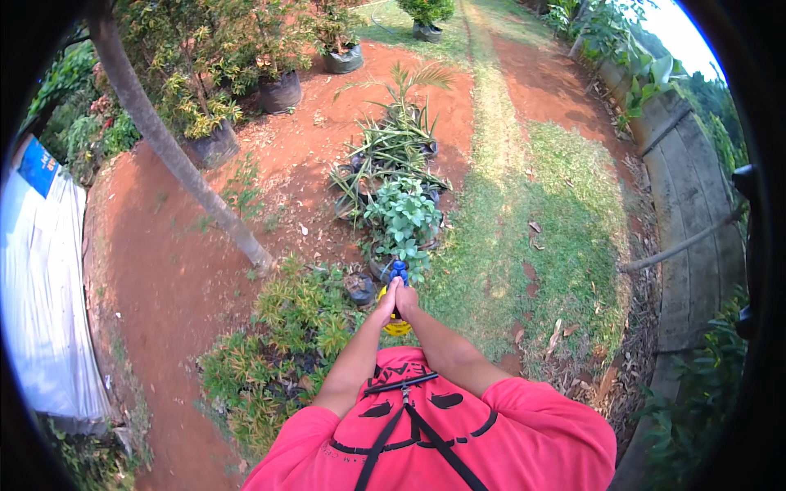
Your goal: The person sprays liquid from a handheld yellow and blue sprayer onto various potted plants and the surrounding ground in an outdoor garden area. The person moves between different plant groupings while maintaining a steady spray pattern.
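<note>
Both arms reach forward, and my left hand (386,303) and my right hand (406,299) are wrapped together around a hand sprayer. Its blue nozzle (399,268) points away from me, beyond my fingertips. Part of its yellow bottle (397,329) shows between my wrists; my hands hide the rest. Just past the nozzle stands a leafy pale-green plant (402,212). A small dark plant bag (360,288) is to the left of my hands.
Long-leaved seedlings (393,144) continue the row ahead. Yellow-green shrubs (288,344) grow close on my left, behind which a slanting tree trunk (184,153) rises. Grass (522,245) lies to the right, up to a concrete wall (694,215). Large bagged shrubs (279,92) stand at the back left.
</note>
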Motion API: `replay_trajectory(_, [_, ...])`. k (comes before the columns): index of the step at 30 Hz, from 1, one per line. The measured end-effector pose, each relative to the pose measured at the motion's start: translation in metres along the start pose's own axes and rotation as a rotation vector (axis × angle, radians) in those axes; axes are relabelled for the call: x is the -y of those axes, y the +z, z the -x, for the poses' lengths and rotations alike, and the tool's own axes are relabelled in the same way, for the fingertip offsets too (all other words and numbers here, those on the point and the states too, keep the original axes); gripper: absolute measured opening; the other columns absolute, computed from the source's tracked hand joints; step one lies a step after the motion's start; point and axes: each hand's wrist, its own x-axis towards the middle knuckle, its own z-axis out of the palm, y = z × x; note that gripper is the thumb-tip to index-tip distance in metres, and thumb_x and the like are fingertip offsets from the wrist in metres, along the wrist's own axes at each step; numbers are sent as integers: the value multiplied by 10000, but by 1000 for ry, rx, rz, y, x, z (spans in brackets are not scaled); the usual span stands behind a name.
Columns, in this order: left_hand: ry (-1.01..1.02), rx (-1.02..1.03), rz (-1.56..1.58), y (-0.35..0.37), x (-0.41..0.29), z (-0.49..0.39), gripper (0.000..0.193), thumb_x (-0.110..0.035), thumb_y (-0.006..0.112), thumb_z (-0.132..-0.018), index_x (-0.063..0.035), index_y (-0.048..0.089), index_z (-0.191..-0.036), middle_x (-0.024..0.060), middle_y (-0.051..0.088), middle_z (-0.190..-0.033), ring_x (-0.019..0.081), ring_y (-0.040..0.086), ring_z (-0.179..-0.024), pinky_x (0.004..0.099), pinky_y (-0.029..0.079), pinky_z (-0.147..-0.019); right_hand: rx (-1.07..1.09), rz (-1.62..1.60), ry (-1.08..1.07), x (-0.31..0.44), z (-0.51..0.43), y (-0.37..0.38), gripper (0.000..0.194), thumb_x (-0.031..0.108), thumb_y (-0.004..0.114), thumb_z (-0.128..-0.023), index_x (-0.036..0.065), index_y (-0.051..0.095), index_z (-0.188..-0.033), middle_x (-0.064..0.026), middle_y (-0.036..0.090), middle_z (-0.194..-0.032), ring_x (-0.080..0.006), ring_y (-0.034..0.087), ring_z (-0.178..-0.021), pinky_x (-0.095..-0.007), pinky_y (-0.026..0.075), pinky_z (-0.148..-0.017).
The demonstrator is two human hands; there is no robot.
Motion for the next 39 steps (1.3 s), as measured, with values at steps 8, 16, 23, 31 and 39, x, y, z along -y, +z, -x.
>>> replay_trajectory(8, [-19,-7,-1,4,-4,3,892,-856,377,-797,-236,395,-1438,116,530,-1350,311,563,-1165,527,493,-841,-12,50,-26,5,2,-3,687,564,406,-953,-53,684,-1070,-273,675,-1074,-399,657,-1021,-454,503,-899])
replay_trajectory(16, [62,-88,20,8,5,-2,903,-882,362,-774,-187,538,-1322,131,647,-1187,279,641,-1020,489,533,-734,-10,65,-29,-1,-2,-3,694,563,402,-950,-60,688,-1062,-283,676,-1055,-412,648,-1033,-459,491,-918])
replay_trajectory(23, [41,-107,52,7,8,2,916,-884,361,-774,-173,535,-1324,143,645,-1188,285,641,-1015,488,537,-729,35,110,-61,-9,-12,2,702,574,411,-940,-54,688,-1090,-305,652,-1117,-435,626,-1087,-469,480,-947])
replay_trajectory(31, [81,-162,56,9,9,4,921,-874,372,-780,-156,524,-1336,139,640,-1199,286,638,-1028,485,541,-730,53,108,-73,-12,-14,6,712,582,397,-942,-51,691,-1085,-306,653,-1112,-438,621,-1095,-473,475,-945])
replay_trajectory(39, [42,-42,50,12,0,6,826,-830,316,-839,-285,369,-1457,78,523,-1371,270,533,-1214,512,492,-849,59,91,-99,-2,-7,-7,738,606,396,-936,-54,688,-1093,-311,650,-1113,-434,622,-1094,-471,466,-957])
